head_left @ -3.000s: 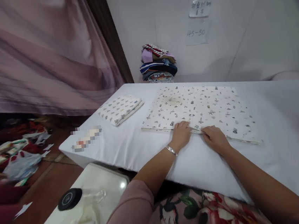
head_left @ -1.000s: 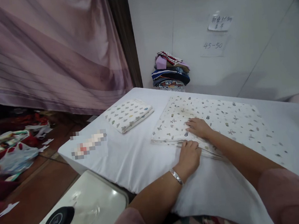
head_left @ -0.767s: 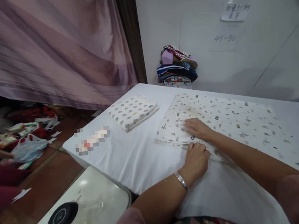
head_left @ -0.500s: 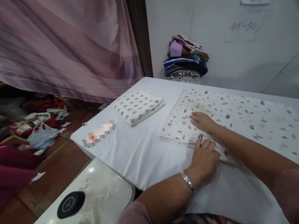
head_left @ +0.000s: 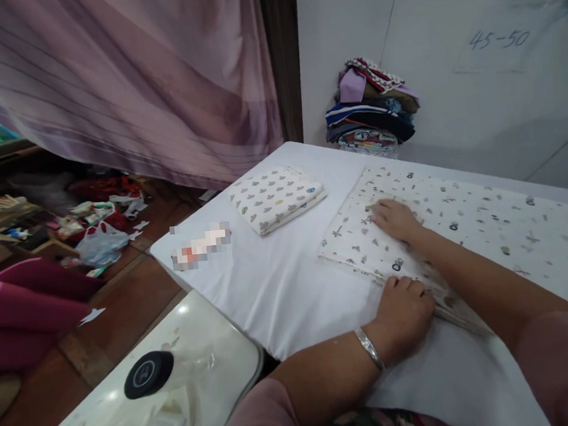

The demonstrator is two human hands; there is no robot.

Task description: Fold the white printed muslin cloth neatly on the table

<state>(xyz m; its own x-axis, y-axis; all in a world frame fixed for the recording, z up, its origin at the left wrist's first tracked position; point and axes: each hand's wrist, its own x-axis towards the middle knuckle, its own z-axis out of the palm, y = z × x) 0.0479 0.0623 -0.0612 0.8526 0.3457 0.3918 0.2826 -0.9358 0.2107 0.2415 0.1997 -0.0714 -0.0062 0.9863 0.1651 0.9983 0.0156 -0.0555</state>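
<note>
White printed cloth (head_left: 480, 214) spread over the right part of the table (head_left: 280, 273). Right hand (head_left: 398, 221) flat on it, fingers extended and slightly apart, gripping nothing. Left hand (head_left: 407, 311) at the cloth's edge along the table's near side, fingers bent; cannot tell whether they pinch fabric. Folded cloth (head_left: 277, 200) with grey shapes on the table's left part. Fabric stack (head_left: 372, 109) just beyond its far edge.
</note>
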